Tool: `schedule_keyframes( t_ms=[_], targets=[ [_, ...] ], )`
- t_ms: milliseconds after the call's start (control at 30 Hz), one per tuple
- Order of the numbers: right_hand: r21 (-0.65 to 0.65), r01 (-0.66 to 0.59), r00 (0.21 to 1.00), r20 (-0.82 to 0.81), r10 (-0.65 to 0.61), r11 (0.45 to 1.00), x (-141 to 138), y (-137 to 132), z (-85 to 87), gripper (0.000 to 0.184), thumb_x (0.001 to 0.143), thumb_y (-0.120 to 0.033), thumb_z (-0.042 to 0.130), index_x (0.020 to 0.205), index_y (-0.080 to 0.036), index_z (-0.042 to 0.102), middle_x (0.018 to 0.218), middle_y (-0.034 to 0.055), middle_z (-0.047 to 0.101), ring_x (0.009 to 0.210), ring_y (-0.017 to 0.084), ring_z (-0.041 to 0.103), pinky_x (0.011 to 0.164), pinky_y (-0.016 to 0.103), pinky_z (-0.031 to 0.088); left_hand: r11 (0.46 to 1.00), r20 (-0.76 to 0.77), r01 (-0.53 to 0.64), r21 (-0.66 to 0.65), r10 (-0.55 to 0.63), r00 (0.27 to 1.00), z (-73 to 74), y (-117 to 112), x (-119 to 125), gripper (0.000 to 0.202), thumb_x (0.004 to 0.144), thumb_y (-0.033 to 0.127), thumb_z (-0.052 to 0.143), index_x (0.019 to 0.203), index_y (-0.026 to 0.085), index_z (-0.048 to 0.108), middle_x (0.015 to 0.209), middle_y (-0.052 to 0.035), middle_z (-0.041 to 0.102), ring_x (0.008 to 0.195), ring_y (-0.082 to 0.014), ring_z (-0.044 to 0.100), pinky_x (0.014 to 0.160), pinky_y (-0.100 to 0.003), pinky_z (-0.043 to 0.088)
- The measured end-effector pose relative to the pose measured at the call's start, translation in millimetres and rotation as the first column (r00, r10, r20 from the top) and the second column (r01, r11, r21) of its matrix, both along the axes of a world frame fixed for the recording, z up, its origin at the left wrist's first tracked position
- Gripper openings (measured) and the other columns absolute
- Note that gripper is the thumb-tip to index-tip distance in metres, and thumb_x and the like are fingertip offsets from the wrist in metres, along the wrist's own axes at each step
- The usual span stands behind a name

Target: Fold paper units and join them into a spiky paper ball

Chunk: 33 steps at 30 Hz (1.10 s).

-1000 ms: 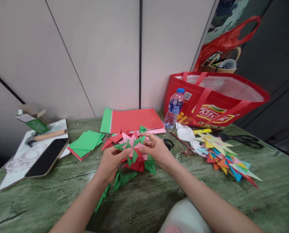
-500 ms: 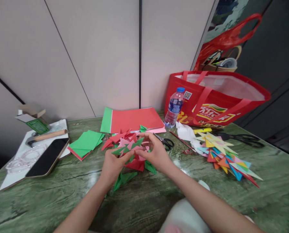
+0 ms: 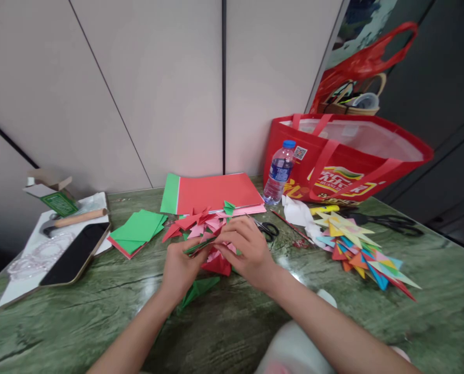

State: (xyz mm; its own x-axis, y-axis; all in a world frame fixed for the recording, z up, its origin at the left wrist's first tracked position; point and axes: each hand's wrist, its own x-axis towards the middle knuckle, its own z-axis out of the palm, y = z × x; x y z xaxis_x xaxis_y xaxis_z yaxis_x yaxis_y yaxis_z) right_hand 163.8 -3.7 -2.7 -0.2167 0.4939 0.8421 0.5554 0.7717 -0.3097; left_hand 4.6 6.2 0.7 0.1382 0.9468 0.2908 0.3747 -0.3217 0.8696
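Both my hands hold a folded paper star of green, pink and red points [image 3: 202, 243] just above the green marbled table [image 3: 79, 311]. My left hand [image 3: 181, 267] grips its near left side with closed fingers. My right hand [image 3: 245, 249] covers its right half, fingers curled over the top. The star is tipped nearly flat, so I see mostly its edge. Loose folded red, pink and green pieces [image 3: 193, 221] lie under and behind it. A green folded piece [image 3: 198, 288] lies on the table below my left hand.
Stacked red and green sheets [image 3: 212, 192] lie by the wall, green squares [image 3: 138, 228] to the left. A phone [image 3: 76, 254], hammer [image 3: 74, 219] and small box [image 3: 52, 195] sit far left. Right: water bottle [image 3: 280, 171], red bag [image 3: 348, 156], scissors [image 3: 268, 228], multicoloured paper pile [image 3: 360, 252].
The star has tilted from facing me to nearly flat and sunk toward the table. My right hand has moved over its top; my left has stayed at its near side.
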Motion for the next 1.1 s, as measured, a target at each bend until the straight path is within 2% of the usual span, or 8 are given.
schedule_keyframes(
  t_ms=[100,333,433,600,767,933,1100],
  targets=[
    [0.000,0.000,1.000,0.011,0.000,1.000,-0.6,0.4,0.4,0.005,0.082,-0.016,0.056,0.081,-0.019,0.059,0.077,0.0034,0.062,0.078,0.017,0.052,0.073,0.034,0.044,1.000,-0.024,0.008,0.013,-0.008,1.000,-1.8,0.6,-0.8,0.021,0.067,0.022,0.063,0.083,0.015,0.074,0.075,-0.0002,0.073,0.068,-0.0182,0.064,0.061,-0.023,0.049],
    [-0.019,0.063,0.995,0.082,-0.061,0.998,-1.2,-0.3,-0.7,0.008,0.083,-0.018,0.054,0.088,-0.018,0.061,0.078,0.0049,0.061,0.078,0.018,0.050,0.073,0.034,0.042,0.999,-0.103,0.020,0.033,-0.017,0.995,-4.2,0.2,-4.1,0.021,0.069,0.023,0.060,0.083,0.013,0.074,0.069,0.0013,0.070,0.062,-0.0160,0.061,0.057,-0.022,0.047],
    [-0.060,0.074,0.992,0.109,-0.067,0.995,-1.4,-0.7,-0.6,0.009,0.084,-0.019,0.053,0.086,-0.018,0.061,0.078,0.0047,0.060,0.078,0.018,0.049,0.075,0.034,0.042,0.999,-0.123,0.014,0.037,-0.009,0.992,-4.0,0.3,-3.8,0.022,0.069,0.022,0.059,0.082,0.014,0.074,0.066,0.0012,0.070,0.060,-0.0162,0.061,0.055,-0.022,0.046],
    [-0.113,0.073,0.992,0.114,-0.060,0.991,-1.4,-0.8,-0.3,0.007,0.084,-0.020,0.053,0.081,-0.018,0.059,0.078,0.0047,0.059,0.078,0.018,0.049,0.071,0.033,0.041,1.000,-0.087,-0.005,0.027,0.008,0.996,-4.6,1.7,-3.0,0.025,0.068,0.020,0.060,0.088,0.017,0.074,0.075,-0.0008,0.073,0.064,-0.0193,0.063,0.063,-0.027,0.049],
    [-0.090,0.057,0.993,0.110,-0.047,0.994,-0.9,-0.2,-1.1,0.010,0.087,-0.021,0.050,0.085,-0.019,0.060,0.079,0.0045,0.060,0.078,0.018,0.050,0.071,0.033,0.040,0.999,-0.108,0.006,0.033,-0.003,0.994,-5.0,1.4,-4.6,0.024,0.069,0.022,0.061,0.088,0.016,0.074,0.075,-0.0007,0.073,0.064,-0.0189,0.063,0.062,-0.025,0.048],
    [-0.073,0.088,0.988,0.137,-0.077,0.993,-1.4,-0.3,-1.7,0.013,0.087,-0.021,0.050,0.091,-0.020,0.062,0.080,0.0051,0.059,0.079,0.019,0.049,0.071,0.034,0.040,0.998,-0.140,0.010,0.065,-0.001,0.990,-5.0,-0.2,-5.4,0.020,0.070,0.024,0.061,0.082,0.016,0.075,0.065,0.0005,0.070,0.059,-0.0175,0.061,0.055,-0.023,0.046],
    [-0.097,0.110,0.982,0.167,-0.093,0.989,-2.4,-1.2,-1.1,0.012,0.085,-0.020,0.051,0.081,-0.018,0.062,0.079,0.0051,0.058,0.079,0.018,0.047,0.069,0.033,0.040,0.997,-0.123,0.000,0.072,0.009,0.992,-5.2,1.0,-4.0,0.023,0.067,0.019,0.060,0.085,0.015,0.074,0.070,0.0001,0.072,0.061,-0.0179,0.062,0.058,-0.024,0.048]
  ],
)
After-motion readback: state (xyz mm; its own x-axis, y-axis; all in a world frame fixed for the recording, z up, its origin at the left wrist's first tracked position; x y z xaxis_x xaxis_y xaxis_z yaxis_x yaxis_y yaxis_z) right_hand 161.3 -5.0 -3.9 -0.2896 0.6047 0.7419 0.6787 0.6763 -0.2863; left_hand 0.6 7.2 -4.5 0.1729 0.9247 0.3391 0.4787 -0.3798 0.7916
